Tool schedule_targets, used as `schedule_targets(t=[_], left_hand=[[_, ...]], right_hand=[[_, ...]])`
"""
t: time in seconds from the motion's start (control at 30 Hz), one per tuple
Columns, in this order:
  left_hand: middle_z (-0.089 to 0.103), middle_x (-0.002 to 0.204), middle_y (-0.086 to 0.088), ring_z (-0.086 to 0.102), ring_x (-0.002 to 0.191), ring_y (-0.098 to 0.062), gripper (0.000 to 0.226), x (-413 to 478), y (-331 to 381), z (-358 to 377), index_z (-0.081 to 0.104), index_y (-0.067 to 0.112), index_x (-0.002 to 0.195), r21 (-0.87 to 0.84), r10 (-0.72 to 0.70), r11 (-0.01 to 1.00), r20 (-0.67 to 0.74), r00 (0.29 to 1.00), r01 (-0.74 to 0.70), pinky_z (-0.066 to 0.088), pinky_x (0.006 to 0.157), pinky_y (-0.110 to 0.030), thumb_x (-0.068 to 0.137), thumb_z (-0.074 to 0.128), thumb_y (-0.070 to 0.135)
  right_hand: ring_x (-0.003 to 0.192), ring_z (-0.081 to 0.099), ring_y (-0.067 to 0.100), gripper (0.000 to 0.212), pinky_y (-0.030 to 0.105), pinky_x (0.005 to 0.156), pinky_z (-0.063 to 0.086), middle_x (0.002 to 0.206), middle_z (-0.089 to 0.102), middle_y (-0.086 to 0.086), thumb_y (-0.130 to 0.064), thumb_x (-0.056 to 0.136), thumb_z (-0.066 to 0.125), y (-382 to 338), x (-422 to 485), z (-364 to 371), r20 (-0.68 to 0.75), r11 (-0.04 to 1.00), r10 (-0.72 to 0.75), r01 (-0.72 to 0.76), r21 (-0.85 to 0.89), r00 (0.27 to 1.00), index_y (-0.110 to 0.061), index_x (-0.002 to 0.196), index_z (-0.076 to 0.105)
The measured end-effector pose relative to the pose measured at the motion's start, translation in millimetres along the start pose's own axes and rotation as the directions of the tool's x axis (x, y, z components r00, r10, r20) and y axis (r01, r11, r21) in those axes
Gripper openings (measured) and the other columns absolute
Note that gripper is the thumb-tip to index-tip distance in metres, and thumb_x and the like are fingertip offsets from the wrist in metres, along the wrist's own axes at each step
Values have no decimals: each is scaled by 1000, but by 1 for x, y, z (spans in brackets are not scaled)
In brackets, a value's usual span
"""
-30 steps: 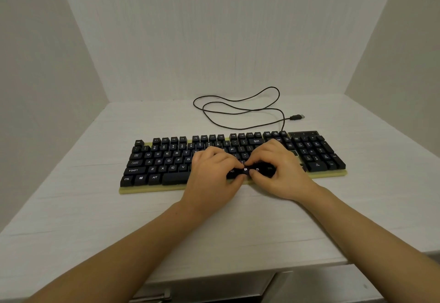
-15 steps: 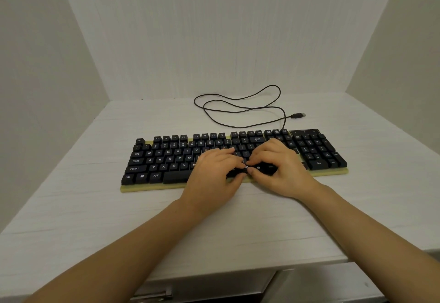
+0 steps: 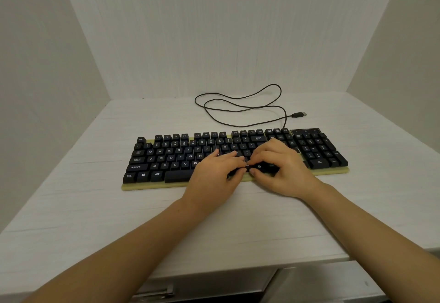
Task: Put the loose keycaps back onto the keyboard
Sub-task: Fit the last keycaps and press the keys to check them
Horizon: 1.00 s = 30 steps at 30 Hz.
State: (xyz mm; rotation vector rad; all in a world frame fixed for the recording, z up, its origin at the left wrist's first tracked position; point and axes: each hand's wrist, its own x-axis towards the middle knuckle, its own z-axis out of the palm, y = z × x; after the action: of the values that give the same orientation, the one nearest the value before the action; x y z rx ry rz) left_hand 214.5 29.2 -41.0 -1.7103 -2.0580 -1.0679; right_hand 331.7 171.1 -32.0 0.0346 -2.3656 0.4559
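A black keyboard (image 3: 166, 157) on a yellowish base lies across the middle of the white table (image 3: 95, 212). Both my hands rest over its bottom row, right of the space bar. My left hand (image 3: 214, 174) and my right hand (image 3: 281, 167) meet fingertip to fingertip at a small black keycap (image 3: 247, 167). Thumb and forefinger of each hand are curled round that cap, which sits low against the bottom row. My hands hide the keys beneath them, and whether the cap is seated cannot be told.
The keyboard's black cable (image 3: 238, 110) loops behind it and ends in a loose USB plug (image 3: 298, 114). White walls close in the table on the left, back and right. A drawer front with a handle (image 3: 152, 290) shows below the near edge.
Both hands stay on the same spot at the bottom row; the fingertips have only shifted slightly around the keycap. The view has tilted a little.
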Motion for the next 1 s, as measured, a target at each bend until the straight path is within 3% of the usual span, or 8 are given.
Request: schedule_targets(t=[0.27, 0.43, 0.77, 0.9, 1.0], left_hand=[[75, 93, -1, 69, 94, -19, 25, -2, -2, 2, 73, 12, 89, 111, 148, 984, -64, 987, -140, 45, 92, -50, 83, 51, 23], [74, 86, -2, 71, 87, -17, 18, -3, -3, 4, 72, 9, 80, 241, 263, 939, -50, 964, -244, 48, 93, -36, 83, 55, 16], [73, 78, -4, 69, 72, -19, 20, 0, 2, 0, 70, 6, 74, 134, 198, 973, -46, 979, -190, 43, 90, -26, 81, 54, 15], [74, 82, -2, 71, 83, -17, 21, -1, 4, -2, 73, 8, 78, 93, 166, 983, -52, 985, -161, 53, 88, -35, 80, 54, 18], [74, 84, 0, 70, 87, -14, 21, -2, 2, -2, 73, 10, 82, 107, 155, 983, -47, 987, -149, 49, 93, -35, 81, 55, 20]], right_hand=[[75, 54, 16, 11, 21, 72, 44, 81, 69, 7, -11, 76, 66, 0, -1, 2, -30, 977, -182, 177, -118, 983, -2, 83, 70], [75, 56, 24, 10, 29, 70, 47, 83, 65, 10, -8, 77, 64, -1, -2, 3, 37, 970, -183, 186, -157, 983, -1, 83, 65], [75, 55, 23, 4, 28, 70, 45, 83, 67, 6, -7, 75, 63, -1, -2, 4, 29, 987, -142, 144, -78, 989, -4, 73, 62], [77, 55, 19, 5, 26, 72, 45, 83, 67, 5, -10, 75, 66, -1, -3, 4, 22, 995, -96, 97, -32, 995, -6, 73, 64], [80, 53, 16, 6, 24, 74, 44, 84, 66, 4, -11, 74, 68, 0, -3, 4, 25, 998, -60, 60, -7, 998, -6, 75, 64]])
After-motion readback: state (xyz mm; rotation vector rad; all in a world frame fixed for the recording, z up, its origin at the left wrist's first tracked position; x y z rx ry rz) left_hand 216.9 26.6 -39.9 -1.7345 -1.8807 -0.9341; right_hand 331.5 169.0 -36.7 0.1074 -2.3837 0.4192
